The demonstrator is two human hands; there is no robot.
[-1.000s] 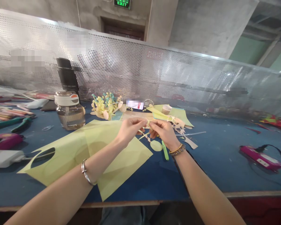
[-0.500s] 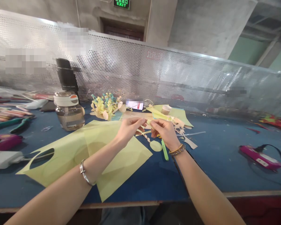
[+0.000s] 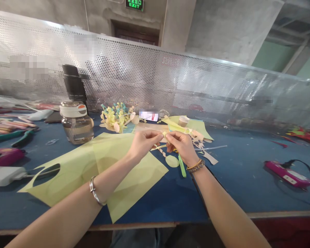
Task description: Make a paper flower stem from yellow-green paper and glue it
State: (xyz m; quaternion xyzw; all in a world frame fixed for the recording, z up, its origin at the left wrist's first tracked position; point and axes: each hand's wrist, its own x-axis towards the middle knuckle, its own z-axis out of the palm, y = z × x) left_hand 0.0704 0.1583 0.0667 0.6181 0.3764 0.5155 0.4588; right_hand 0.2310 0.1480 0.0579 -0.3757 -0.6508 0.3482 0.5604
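Observation:
Over the middle of the blue table, my left hand (image 3: 146, 143) and my right hand (image 3: 180, 144) meet fingertip to fingertip. Between them is a small pale yellow paper piece (image 3: 164, 133), pinched by both; its exact shape is partly covered by the fingers. Below the hands lie a round pale green paper piece (image 3: 172, 161) and a green cutter-like tool (image 3: 182, 166). A striped pinkish stick (image 3: 161, 150) shows just under my left fingers. Large yellow-green paper sheets (image 3: 134, 186) spread beneath my left forearm, one with an oval cut out.
Yellow and blue paper flowers (image 3: 116, 117) stand in a bunch behind my left hand, beside a lit phone (image 3: 148, 115). A water bottle (image 3: 76, 124) is at left. Paper scraps (image 3: 209, 157) and a purple power strip (image 3: 288, 175) lie right. A perforated metal screen (image 3: 144, 75) borders the back.
My left fingertips have shifted slightly right and closed in on the right ones. The yellow paper piece has turned a little between them.

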